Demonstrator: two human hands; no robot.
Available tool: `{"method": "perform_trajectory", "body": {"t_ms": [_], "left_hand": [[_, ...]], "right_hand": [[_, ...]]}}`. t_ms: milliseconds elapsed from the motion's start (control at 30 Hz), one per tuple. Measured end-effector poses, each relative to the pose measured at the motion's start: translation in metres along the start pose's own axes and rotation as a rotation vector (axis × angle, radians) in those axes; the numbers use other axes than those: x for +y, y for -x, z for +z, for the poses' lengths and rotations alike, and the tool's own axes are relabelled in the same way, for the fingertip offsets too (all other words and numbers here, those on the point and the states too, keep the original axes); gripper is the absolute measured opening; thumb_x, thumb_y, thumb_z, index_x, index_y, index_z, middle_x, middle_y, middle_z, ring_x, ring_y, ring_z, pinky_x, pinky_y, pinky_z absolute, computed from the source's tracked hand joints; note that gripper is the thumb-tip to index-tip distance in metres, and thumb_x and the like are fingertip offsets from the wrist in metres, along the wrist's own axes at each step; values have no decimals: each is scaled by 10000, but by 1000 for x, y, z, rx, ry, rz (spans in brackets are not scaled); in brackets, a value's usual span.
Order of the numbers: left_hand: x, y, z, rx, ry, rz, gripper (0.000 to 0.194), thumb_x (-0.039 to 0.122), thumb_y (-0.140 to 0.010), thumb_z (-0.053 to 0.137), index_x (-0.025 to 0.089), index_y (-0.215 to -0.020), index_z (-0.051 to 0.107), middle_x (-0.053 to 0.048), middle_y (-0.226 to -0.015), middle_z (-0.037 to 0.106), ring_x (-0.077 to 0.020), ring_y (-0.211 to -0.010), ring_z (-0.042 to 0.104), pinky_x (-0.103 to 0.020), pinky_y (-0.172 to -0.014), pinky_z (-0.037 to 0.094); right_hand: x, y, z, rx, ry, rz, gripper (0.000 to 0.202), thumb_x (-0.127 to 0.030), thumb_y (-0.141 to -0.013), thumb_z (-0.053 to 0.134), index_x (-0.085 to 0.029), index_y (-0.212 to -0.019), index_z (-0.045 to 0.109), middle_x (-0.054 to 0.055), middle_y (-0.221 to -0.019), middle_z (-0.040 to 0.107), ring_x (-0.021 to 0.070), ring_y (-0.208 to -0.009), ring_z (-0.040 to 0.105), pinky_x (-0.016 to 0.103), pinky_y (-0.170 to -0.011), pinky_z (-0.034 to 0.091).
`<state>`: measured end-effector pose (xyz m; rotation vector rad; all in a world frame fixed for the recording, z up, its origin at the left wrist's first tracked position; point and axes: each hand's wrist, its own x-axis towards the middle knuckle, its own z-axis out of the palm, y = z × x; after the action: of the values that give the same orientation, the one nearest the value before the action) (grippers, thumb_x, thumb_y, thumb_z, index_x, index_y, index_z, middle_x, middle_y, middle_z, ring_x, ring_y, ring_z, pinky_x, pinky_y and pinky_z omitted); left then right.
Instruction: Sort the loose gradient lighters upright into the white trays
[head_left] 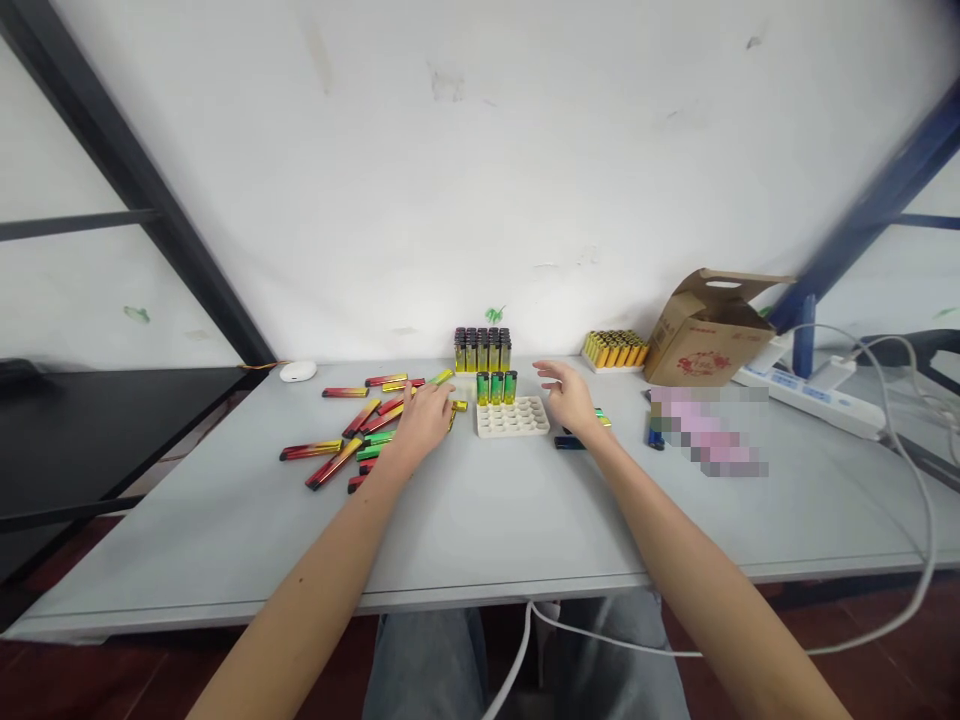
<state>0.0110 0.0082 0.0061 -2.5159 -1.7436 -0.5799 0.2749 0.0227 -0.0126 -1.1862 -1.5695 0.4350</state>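
Note:
My left hand (pixel 426 418) is open, palm down over loose lighters, fingers spread. A yellow lighter (pixel 460 406) lies by its thumb; whether they touch I cannot tell. Around this hand are red-and-gold lighters (pixel 335 465) and green ones (pixel 375 445), scattered flat. My right hand (pixel 570 397) is open, fingers pointing left, just right of a white tray (pixel 514 425) with rows of holes. Three green lighters (pixel 496 388) stand upright in the tray's back left. Under my right wrist, a dark blue lighter (pixel 568 442) and a green-yellow one are partly hidden.
Behind the tray stands a block of yellow, dark-topped lighters (pixel 482 350). Another tray of yellow-orange cylinders (pixel 616 350) is beside an open cardboard box (pixel 701 335). At right lie a blue lighter (pixel 656 432), a power strip (pixel 814 398) and cables. A white case (pixel 298 372) sits back left.

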Motion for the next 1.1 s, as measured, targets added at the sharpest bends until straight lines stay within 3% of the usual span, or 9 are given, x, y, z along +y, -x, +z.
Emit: {"method": "perform_trajectory", "body": {"t_ms": [67, 233, 400, 567, 733, 933, 1100], "left_hand": [[-3, -1, -1, 9, 2, -1, 382, 209, -914, 374, 182, -1225, 593, -118, -1197, 658, -284, -1262, 501, -593, -1157, 132], [-19, -2, 0, -2, -74, -103, 410, 404, -910, 428, 223, -1207, 645, -125, -1385, 530, -388, -1442, 203, -655, -1135, 77], [-26, -3, 4, -60, -60, -124, 416, 431, -919, 395, 241, -1180, 658, -121, -1441, 464, -404, -1460, 118, -680, -1120, 56], [-23, -3, 2, -77, 10, -116, 321, 357, -925, 387, 217, -1058, 642, -123, -1342, 537, -395, -1463, 119, -683, -1115, 72], [-19, -3, -2, -69, 80, -86, 230, 291, -919, 413, 196, -1020, 597, -124, -1220, 599, -371, -1444, 208, -672, -1122, 58], [-20, -2, -2, 2, 78, -14, 153, 275, -900, 478, 201, -957, 599, -102, -1304, 548, -382, -1460, 142, -649, -1137, 37], [-17, -4, -3, 72, 102, -29, 151, 258, -915, 457, 205, -959, 591, -105, -1121, 652, -352, -1411, 287, -622, -1134, 105]], "right_hand": [[-2, 1, 0, -21, 29, -19, 556, -19, -611, 379, -183, -1064, 655, 98, -1157, 645, 229, -1036, 635, 406, -818, 578], [-5, 2, -2, -9, 38, 16, 578, -20, -595, 377, -182, -1064, 675, 101, -1266, 593, 240, -1008, 664, 400, -763, 609], [-9, 2, -3, 27, 29, 31, 615, -30, -594, 389, -178, -1121, 669, 106, -1390, 511, 251, -1056, 649, 422, -787, 619], [-12, 3, -3, 12, -16, 43, 639, -52, -593, 398, -200, -1157, 658, 88, -1413, 492, 257, -1066, 640, 421, -758, 632], [-13, 3, -2, 0, -52, 62, 648, -78, -595, 396, -199, -1181, 643, 96, -1429, 467, 268, -1089, 621, 417, -699, 640], [-18, 3, -3, 11, -154, 87, 661, -101, -598, 415, -215, -1218, 612, 93, -1450, 440, 277, -1133, 599, 437, -753, 632], [-21, 2, -3, -29, -362, 102, 703, -157, -660, 424, -289, -1346, 499, 31, -1502, 392, 267, -1191, 569, 460, -805, 623]]}}
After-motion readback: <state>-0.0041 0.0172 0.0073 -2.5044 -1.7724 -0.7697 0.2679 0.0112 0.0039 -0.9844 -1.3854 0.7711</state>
